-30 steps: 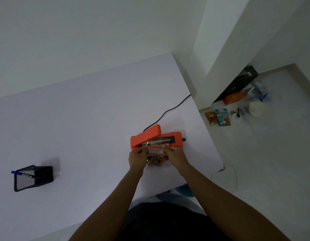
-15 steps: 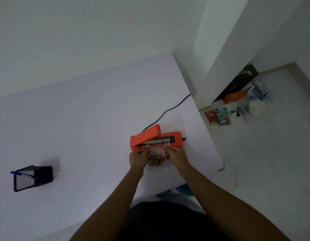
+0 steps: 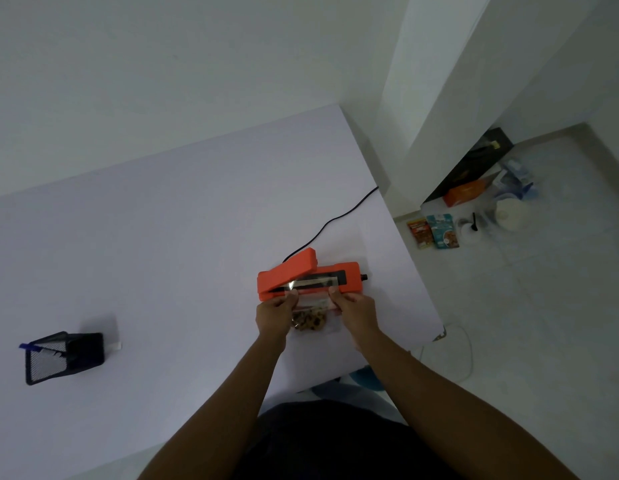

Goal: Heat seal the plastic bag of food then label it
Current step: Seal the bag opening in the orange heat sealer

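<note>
An orange heat sealer (image 3: 348, 277) lies on the white table (image 3: 162, 237) with its lid arm raised at the left end. A clear plastic bag of brown food (image 3: 310, 318) lies in front of it, its open top edge laid across the sealer's dark strip. My left hand (image 3: 273, 313) pinches the bag's left side near the top. My right hand (image 3: 355, 306) pinches the right side. The food sits in the bag's lower half between my hands.
A black power cord (image 3: 332, 221) runs from the sealer toward the table's far right edge. A black mesh pen holder (image 3: 63, 356) with a blue pen stands at the left. Food packets (image 3: 434, 232), boxes and containers lie on the floor to the right.
Both hands have pushed the bag slightly forward, so its top edge lies further over the sealer's strip. The sealer's lid stays raised.
</note>
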Demonstrator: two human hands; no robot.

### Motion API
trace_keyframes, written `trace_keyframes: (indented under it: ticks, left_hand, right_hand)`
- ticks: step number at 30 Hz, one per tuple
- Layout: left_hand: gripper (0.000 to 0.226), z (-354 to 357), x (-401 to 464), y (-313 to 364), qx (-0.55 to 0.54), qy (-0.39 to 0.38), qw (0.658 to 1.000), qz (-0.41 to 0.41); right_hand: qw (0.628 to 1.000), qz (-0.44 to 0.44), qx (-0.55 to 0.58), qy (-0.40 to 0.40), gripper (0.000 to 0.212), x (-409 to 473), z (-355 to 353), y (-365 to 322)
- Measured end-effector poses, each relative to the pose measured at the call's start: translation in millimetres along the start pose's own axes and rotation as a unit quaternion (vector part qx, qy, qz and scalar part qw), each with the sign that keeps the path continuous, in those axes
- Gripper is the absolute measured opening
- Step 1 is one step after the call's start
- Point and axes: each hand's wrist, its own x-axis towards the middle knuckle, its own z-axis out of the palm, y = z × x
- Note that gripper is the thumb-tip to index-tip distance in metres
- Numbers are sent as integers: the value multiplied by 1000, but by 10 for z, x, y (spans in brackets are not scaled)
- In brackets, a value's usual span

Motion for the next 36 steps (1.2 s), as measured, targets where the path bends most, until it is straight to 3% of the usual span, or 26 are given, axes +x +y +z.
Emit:
trace_keyframes:
  ticks: [9,18,28,36]
  left_hand:
    - [27,14,-43,12,-13,3,999,-35]
    - [33,26,-59,28,-1,7,1000,-5]
    - [11,27,6,0,21,30,999,15]
    - [7,36,3,-6,16,30,999,23]
  right_hand:
    - [999,4,21,-27,23,-16,-53,33]
    - [1000,-1,13,-4,23,30,-24,76]
    - [1000,8,19,-14,18,-11,-24,42]
    - [1000,11,19,-9,24,-11,-17,37]
